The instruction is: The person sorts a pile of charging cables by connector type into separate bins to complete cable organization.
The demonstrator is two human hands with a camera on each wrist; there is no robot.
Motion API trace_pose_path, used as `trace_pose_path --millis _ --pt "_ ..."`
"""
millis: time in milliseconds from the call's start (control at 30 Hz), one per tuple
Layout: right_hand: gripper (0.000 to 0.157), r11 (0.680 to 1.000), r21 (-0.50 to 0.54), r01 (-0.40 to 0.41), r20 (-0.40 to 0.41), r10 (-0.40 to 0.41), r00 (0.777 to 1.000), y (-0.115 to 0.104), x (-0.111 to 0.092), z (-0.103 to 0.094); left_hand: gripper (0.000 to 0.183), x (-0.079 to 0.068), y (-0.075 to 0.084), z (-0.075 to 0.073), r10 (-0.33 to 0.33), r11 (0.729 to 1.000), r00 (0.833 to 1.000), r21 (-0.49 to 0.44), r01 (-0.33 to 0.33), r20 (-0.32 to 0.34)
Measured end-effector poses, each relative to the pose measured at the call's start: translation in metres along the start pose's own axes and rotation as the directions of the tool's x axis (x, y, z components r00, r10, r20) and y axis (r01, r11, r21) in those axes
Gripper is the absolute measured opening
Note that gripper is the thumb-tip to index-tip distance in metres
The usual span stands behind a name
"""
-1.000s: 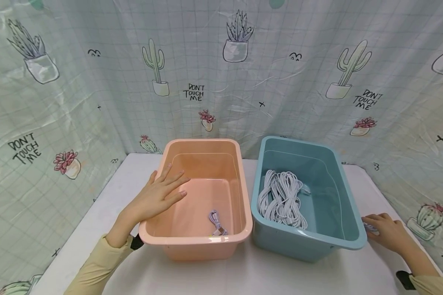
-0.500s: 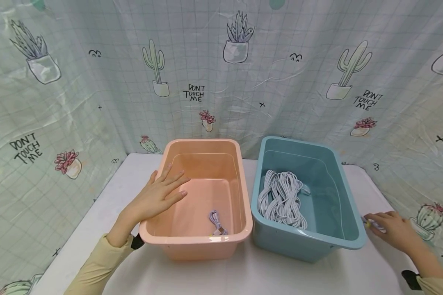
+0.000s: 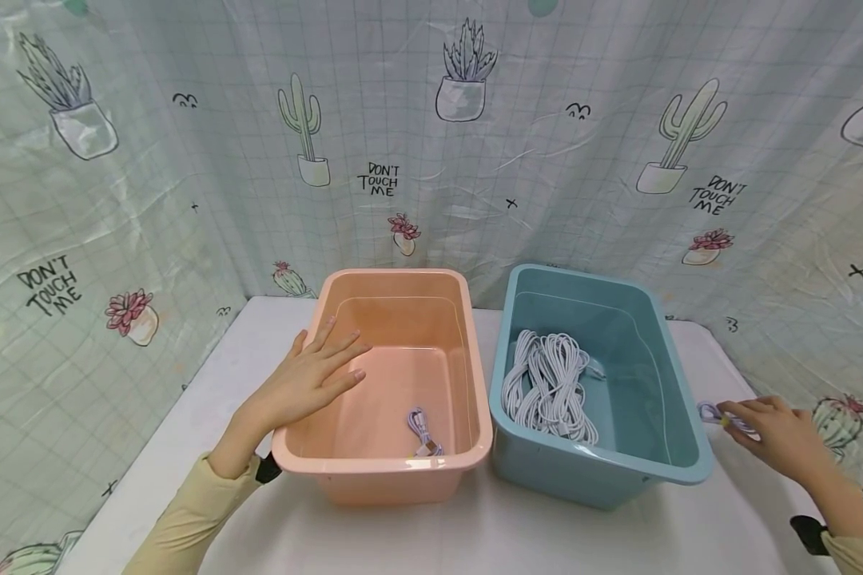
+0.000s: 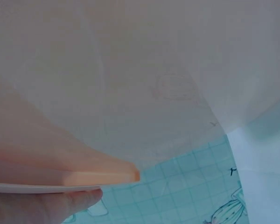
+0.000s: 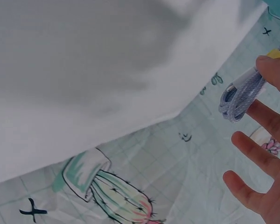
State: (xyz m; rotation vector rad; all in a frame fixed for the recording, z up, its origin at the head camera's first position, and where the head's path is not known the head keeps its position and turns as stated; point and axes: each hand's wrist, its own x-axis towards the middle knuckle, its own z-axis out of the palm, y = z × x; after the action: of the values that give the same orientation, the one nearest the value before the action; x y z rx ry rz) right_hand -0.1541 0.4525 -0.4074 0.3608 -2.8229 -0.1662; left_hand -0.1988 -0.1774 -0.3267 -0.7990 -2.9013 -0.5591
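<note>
My right hand [image 3: 787, 439] pinches a bundled lilac braided cable [image 3: 710, 413] beside the blue bin's right wall. In the right wrist view thumb and index finger hold this cable [image 5: 242, 95] near its yellow band [image 5: 275, 54], the other fingers spread apart. With fingers spread straight, my left hand [image 3: 298, 391] rests over the left rim of the peach plastic bin [image 3: 381, 465]. A similar small bundled cable [image 3: 420, 430] lies at that bin's near right. Left fingers [image 4: 79, 199] show under the peach rim in the left wrist view.
The blue plastic bin [image 3: 597, 457] stands right of the peach one, holding a heap of coiled white cables [image 3: 554, 383] on its left side. Both sit on a white table [image 3: 532, 535]. A cactus-print curtain [image 3: 431, 144] hangs behind and along both sides.
My right hand has moved slightly right and up from beside the blue bin, bringing more of the lilac cable into sight. The left hand and both bins have stayed put.
</note>
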Motion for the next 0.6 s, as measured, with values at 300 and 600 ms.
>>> trace_pose_path --millis 300,600 --pt "0.058 1.000 -0.004 0.010 -0.121 -0.011 0.993 -0.001 0.008 -0.018 0.049 0.000 0.001 -0.001 -0.009 1.000 1.000 -0.006 0.009 0.008" --pt "0.062 0.998 -0.055 0.007 -0.162 -0.016 0.987 -0.004 0.021 -0.044 0.049 0.000 0.001 -0.001 -0.010 1.000 1.000 -0.004 0.010 0.011"
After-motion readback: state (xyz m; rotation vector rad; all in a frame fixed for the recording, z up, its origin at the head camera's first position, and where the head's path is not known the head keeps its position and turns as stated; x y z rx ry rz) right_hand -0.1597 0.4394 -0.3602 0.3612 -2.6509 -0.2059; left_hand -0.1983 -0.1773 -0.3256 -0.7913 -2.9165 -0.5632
